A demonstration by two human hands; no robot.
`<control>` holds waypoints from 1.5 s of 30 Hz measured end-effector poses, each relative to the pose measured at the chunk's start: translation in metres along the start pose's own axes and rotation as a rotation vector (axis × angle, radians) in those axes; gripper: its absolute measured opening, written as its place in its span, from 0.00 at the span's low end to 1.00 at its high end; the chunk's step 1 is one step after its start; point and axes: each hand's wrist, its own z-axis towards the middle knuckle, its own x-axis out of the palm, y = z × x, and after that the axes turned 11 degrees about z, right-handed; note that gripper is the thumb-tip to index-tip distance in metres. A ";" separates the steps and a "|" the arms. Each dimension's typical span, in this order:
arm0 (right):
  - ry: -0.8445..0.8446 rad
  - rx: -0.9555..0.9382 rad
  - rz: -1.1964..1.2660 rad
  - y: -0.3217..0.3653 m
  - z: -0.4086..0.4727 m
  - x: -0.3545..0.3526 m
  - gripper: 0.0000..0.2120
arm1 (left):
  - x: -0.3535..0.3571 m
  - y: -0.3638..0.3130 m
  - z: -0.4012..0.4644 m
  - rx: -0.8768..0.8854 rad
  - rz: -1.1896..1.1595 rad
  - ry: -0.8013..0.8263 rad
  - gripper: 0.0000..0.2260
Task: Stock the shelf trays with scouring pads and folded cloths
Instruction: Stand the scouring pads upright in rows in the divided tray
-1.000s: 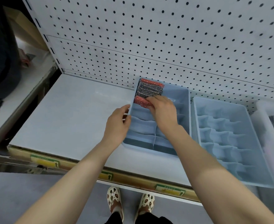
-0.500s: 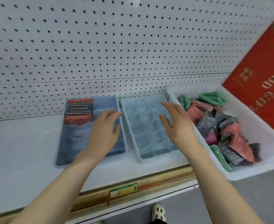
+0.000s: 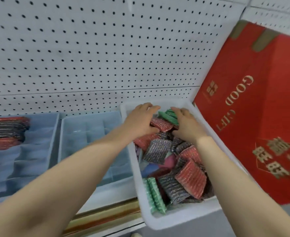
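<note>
A white bin (image 3: 175, 219) at the right holds a heap of red, grey and green scouring pads (image 3: 190, 175). Both my hands reach into its far end. My left hand (image 3: 140, 120) lies on the pile with its fingers spread over a red pad (image 3: 161, 124). My right hand (image 3: 187, 122) rests on the pads beside a green pad (image 3: 169, 115); its fingertips are hidden among them. Two blue divided trays stand to the left: the left tray (image 3: 38, 151) has a row of red and grey pads (image 3: 5, 132) at its back, the middle tray (image 3: 92, 144) has bare compartments.
A white pegboard wall (image 3: 98, 48) backs the shelf. A large red gift carton (image 3: 253, 117) stands right of the bin. The shelf's front edge (image 3: 106, 218) carries a wooden-coloured price rail.
The view has swung right. Both hands left the blue trays and moved into the white bin of pads, landing on the far end of the pile.
</note>
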 end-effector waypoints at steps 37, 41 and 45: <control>-0.078 -0.039 1.242 0.090 0.008 -0.001 0.13 | -0.019 0.022 -0.047 -0.742 -1.340 -0.502 0.11; -0.143 -0.195 0.891 0.153 -0.003 0.041 0.18 | -0.027 0.059 -0.096 -0.779 -1.482 -0.479 0.27; -0.049 -0.242 0.825 0.216 -0.015 0.067 0.10 | -0.027 0.105 -0.160 -0.720 -1.372 -0.589 0.18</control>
